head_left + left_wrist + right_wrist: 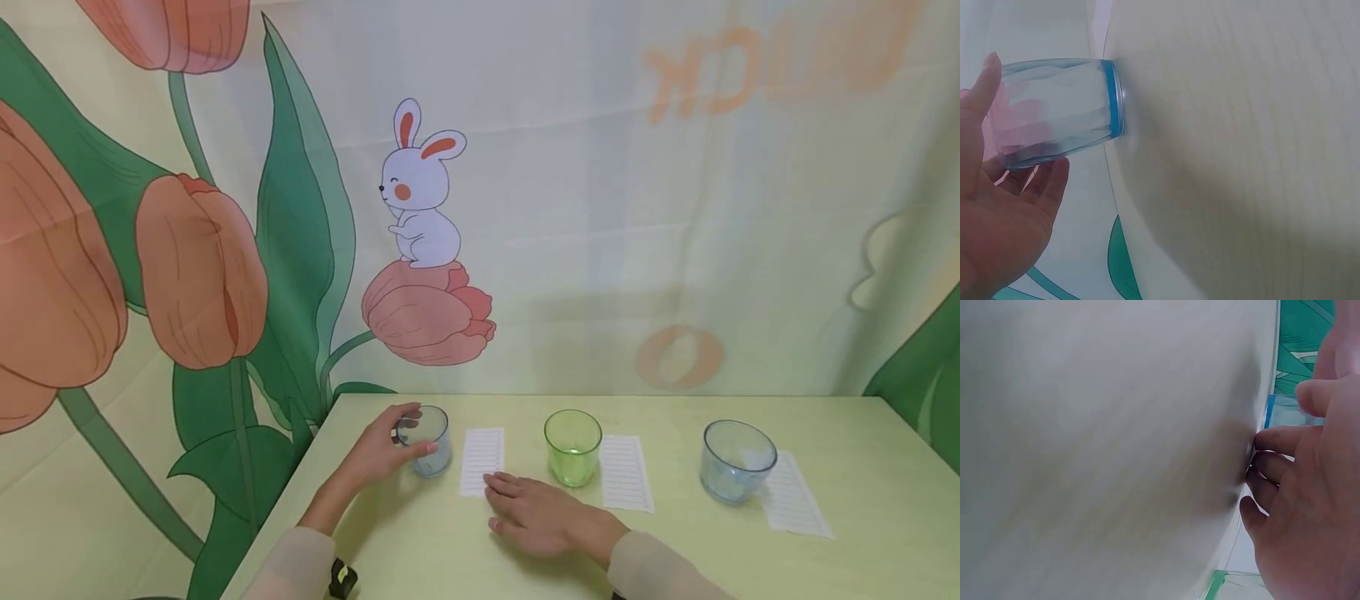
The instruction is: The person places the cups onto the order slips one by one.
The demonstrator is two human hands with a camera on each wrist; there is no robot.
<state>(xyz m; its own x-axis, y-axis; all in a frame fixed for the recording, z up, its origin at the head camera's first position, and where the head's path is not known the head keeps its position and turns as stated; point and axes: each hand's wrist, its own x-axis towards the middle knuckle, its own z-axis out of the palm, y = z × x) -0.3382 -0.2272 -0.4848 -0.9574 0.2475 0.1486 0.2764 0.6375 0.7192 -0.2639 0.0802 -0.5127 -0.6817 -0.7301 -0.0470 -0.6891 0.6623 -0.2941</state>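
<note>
My left hand (378,450) holds a clear bluish glass cup (435,458) at the table's left side, thumb on the near side and fingers round the far side. In the left wrist view the cup (1060,112) appears sideways, its base close to the tabletop. Just right of it lies a white paper strip (482,462) with printed lines. My right hand (536,517) is palm down, its fingertips at the strip's lower right corner. The right wrist view has those fingertips (1263,462) touching down at the surface; whether they touch the paper cannot be told.
A green glass cup (572,450) stands mid-table, with a second lined strip (627,475) to its right. Farther right, another bluish glass cup (735,475) stands by a third strip (798,500). Behind the pale table (420,558) hangs a printed curtain (555,233).
</note>
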